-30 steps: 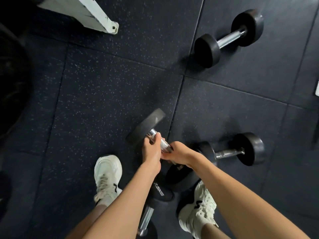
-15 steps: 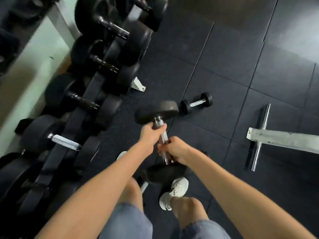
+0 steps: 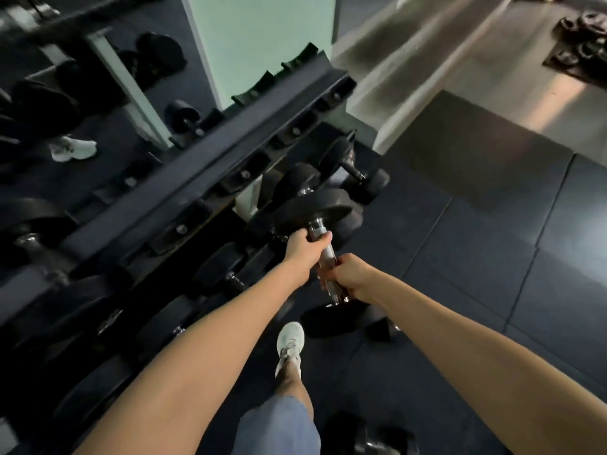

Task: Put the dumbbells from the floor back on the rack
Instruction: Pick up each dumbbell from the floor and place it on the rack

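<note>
Along the left wall, the rack (image 3: 203, 159) runs at a slant away from the person. Its upper rail shows bare cradles toward the far end, and the tier below carries a row of racked dumbbells (image 3: 216, 267) lying side by side, black heads blurred in the dim light. Just in front of that lower row hangs the lifted dumbbell (image 3: 328, 255), clear of the floor and tilted close to upright, one black head up and the other down. The left hand (image 3: 300, 249) is curled round the chrome handle right under the upper head. The right hand (image 3: 353, 277) grips the same handle lower down, just above the lower head. Below the hands a pale shoe (image 3: 290, 339) stands on the black rubber floor (image 3: 492, 274), and at the bottom edge a floor dumbbell (image 3: 371, 438) lies beside the leg, too blurred to read. Off in the far right corner, some weight plates (image 3: 584, 44) lie piled on a paler surface.
</note>
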`<control>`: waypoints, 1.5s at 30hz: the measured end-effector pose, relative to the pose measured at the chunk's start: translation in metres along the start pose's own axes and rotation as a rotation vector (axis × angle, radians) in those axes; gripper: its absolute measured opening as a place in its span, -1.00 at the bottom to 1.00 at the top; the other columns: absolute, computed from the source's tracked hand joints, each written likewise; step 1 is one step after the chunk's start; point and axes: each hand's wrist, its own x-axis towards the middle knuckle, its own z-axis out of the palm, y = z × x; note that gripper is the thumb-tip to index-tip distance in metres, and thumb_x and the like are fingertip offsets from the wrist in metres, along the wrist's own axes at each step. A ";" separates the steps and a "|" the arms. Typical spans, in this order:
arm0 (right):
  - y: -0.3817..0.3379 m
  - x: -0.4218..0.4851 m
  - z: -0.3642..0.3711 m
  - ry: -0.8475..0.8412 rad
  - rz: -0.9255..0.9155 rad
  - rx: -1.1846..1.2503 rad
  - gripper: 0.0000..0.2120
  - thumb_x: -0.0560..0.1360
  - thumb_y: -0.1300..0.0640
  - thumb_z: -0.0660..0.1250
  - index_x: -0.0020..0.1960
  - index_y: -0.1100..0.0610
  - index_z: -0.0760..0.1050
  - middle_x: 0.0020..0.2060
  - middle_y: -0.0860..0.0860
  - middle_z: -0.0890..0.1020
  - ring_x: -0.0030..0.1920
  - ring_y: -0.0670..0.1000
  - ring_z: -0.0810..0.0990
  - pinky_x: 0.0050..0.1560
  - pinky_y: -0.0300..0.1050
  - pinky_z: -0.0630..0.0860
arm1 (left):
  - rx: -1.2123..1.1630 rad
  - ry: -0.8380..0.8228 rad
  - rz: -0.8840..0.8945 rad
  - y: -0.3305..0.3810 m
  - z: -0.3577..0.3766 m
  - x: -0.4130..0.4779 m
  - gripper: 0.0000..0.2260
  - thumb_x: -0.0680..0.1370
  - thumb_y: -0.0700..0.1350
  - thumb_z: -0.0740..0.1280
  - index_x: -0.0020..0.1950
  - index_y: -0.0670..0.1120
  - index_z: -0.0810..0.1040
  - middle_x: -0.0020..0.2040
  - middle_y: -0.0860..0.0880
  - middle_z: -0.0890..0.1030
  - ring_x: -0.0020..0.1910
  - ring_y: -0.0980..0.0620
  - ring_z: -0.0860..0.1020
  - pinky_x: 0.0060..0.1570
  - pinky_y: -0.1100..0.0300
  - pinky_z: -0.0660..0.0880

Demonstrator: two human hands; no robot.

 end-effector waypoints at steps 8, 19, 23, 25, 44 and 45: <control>-0.121 0.076 0.051 -0.139 -0.044 0.019 -0.90 0.50 0.38 0.29 -0.18 0.26 0.48 -0.33 0.10 0.53 -0.33 0.00 0.51 -0.29 -0.18 0.53 | 0.080 0.228 0.023 0.068 -0.092 0.081 -0.70 0.49 0.00 0.38 0.08 -0.19 0.57 0.02 -0.11 0.64 0.04 -0.09 0.60 0.12 0.03 0.54; -0.197 0.128 0.130 -0.386 -0.077 -0.127 -0.94 0.45 0.39 0.30 -0.10 0.31 0.46 -0.34 0.13 0.50 -0.39 -0.01 0.49 -0.33 -0.13 0.47 | -0.140 0.566 -0.079 0.087 -0.188 0.109 -0.73 0.49 -0.06 0.40 0.11 -0.17 0.58 0.05 -0.18 0.65 0.05 -0.13 0.61 0.11 0.04 0.53; -0.226 0.144 0.164 -0.490 -0.119 -0.204 -0.93 0.49 0.39 0.28 -0.02 0.33 0.45 -0.36 0.11 0.49 -0.44 -0.04 0.50 -0.44 -0.25 0.48 | -0.239 0.672 -0.090 0.087 -0.229 0.117 -0.74 0.50 -0.14 0.38 0.14 -0.24 0.56 -0.05 -0.17 0.62 -0.03 -0.14 0.60 -0.08 0.11 0.52; -0.238 0.151 0.184 -0.519 -0.133 -0.238 -0.86 0.49 0.36 0.29 0.05 0.34 0.46 -0.33 0.11 0.50 -0.46 -0.06 0.53 -0.49 -0.28 0.50 | -0.283 0.703 -0.081 0.088 -0.250 0.123 -0.75 0.51 -0.16 0.38 0.14 -0.24 0.55 -0.14 -0.10 0.59 -0.13 -0.05 0.57 -0.23 0.19 0.49; -0.252 0.194 0.265 -0.531 -0.004 -0.307 -0.68 0.50 0.31 0.30 0.23 0.36 0.40 -0.19 0.10 0.57 -0.28 -0.03 0.55 -0.26 -0.18 0.51 | -0.408 0.590 -0.136 0.055 -0.330 0.153 -0.92 0.50 -0.15 0.39 -0.06 -0.01 0.53 0.01 -0.08 0.63 0.09 -0.07 0.61 0.18 -0.02 0.53; -0.253 0.193 0.264 -0.527 -0.007 -0.326 -0.70 0.51 0.31 0.29 0.21 0.37 0.41 -0.22 0.09 0.56 -0.27 -0.03 0.55 -0.27 -0.19 0.50 | -0.413 0.586 -0.144 0.056 -0.330 0.153 -0.89 0.49 -0.15 0.39 -0.01 -0.04 0.53 0.05 -0.10 0.63 0.10 -0.07 0.61 0.18 -0.02 0.53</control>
